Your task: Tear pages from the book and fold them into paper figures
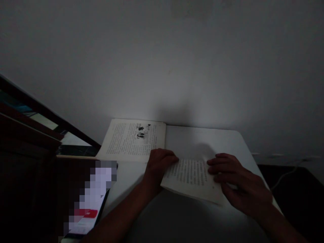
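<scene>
A lit phone (88,202) lies nearest, at the table's (182,135) left edge; beyond it, a book (124,140). The left hand (157,165) pinches the left side of a booklet (191,177) over the table; the right hand (239,180), fingers loosely spread, touches its right edge.

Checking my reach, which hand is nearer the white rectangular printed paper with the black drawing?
Left. The left hand is by the lower right corner of the white paper with the drawing; the right hand is farther right, beside the other white printed paper.
</scene>
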{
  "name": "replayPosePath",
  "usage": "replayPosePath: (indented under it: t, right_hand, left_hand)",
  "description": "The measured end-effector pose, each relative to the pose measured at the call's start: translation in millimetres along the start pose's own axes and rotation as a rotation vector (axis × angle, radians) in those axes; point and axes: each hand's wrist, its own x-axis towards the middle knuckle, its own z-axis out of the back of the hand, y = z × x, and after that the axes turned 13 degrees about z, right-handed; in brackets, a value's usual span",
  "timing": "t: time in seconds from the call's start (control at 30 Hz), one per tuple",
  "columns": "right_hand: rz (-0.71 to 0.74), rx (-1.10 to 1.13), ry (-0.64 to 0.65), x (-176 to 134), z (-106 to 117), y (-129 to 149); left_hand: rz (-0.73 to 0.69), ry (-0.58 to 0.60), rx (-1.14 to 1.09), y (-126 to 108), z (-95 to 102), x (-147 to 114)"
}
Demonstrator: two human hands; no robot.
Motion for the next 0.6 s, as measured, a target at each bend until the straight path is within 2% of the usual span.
replayPosePath:
  t: [0.1,0.23,0.37,0.6]
  right_hand:
    - [0.045,-0.025,0.068,-10,-3,7]
    - [0.068,-0.071,0.078,-25,-3,11]
    - [0.105,-0.121,0.131,-35,-4,13]
    - [0.099,-0.147,0.245,-54,-11,10]
  left_hand:
    - [-0.107,0.053,0.003,3,1.7,-2]
    - [-0.201,0.108,0.055,0,1.8,-4]
    - [-0.306,0.107,0.093,-3,0.7,-6]
    - [-0.36,0.19,0.153,-1,-3.4,-13]
